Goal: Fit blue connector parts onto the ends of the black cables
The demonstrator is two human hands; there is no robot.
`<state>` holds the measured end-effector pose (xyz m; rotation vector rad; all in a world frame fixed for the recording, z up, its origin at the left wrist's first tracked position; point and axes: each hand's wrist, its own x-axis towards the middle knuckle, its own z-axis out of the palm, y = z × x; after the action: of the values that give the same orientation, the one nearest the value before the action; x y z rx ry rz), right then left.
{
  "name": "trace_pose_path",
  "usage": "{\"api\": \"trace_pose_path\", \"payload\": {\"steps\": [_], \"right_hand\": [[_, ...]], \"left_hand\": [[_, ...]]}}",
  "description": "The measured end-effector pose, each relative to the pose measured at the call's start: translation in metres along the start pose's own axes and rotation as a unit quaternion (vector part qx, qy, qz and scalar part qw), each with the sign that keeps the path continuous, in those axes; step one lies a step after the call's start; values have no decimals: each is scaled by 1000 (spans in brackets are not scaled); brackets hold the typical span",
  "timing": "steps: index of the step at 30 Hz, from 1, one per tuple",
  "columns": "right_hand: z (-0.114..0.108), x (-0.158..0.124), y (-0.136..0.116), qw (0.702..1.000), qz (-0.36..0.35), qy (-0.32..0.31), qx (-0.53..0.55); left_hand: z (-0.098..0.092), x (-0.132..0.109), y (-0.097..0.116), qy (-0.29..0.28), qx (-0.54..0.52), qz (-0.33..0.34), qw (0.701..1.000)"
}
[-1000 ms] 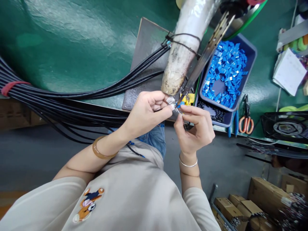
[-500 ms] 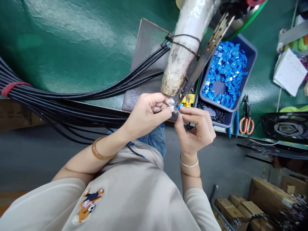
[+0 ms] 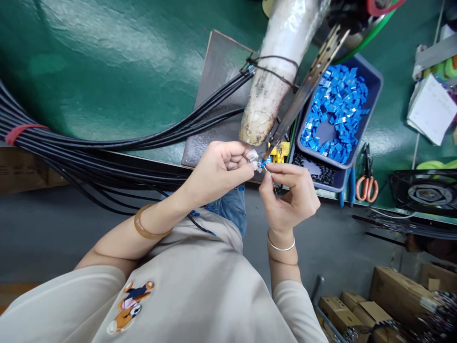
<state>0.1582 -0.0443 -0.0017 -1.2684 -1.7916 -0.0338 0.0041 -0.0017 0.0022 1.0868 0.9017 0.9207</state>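
Observation:
My left hand (image 3: 217,171) is closed in a pinch on the end of a black cable, with a small silvery piece (image 3: 252,156) showing at its fingertips. My right hand (image 3: 291,193) is also pinched, holding a small blue part (image 3: 263,163) against that cable end. Both hands meet just below the tip of a thick wrapped post (image 3: 274,76) and a slanting metal bar (image 3: 307,83). A bundle of black cables (image 3: 107,143) runs in from the left across the green table (image 3: 107,62).
A blue tray (image 3: 374,81) full of small blue parts (image 3: 335,114) sits right of the post. Orange-handled scissors (image 3: 366,178) lie at the table edge beside it. A dark mat (image 3: 217,71) lies under the post. Cardboard boxes (image 3: 392,295) stand on the floor at lower right.
Both hands stay pinched together at the cable end with only slight finger shifts. The view has dipped a little.

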Motion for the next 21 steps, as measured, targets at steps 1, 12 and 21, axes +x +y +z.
{"api": "trace_pose_path", "payload": {"steps": [1,12,21], "right_hand": [[0,0,0,1000,1,1,-1],[0,2,-4,1000,-5,14,-9],[-3,-1,-4,1000,13,-11,-23]], "left_hand": [[0,0,0,0,-2,6,1000],[1,0,-1,4,4,31,1000],[1,-3,0,-34,30,21,999]]}}
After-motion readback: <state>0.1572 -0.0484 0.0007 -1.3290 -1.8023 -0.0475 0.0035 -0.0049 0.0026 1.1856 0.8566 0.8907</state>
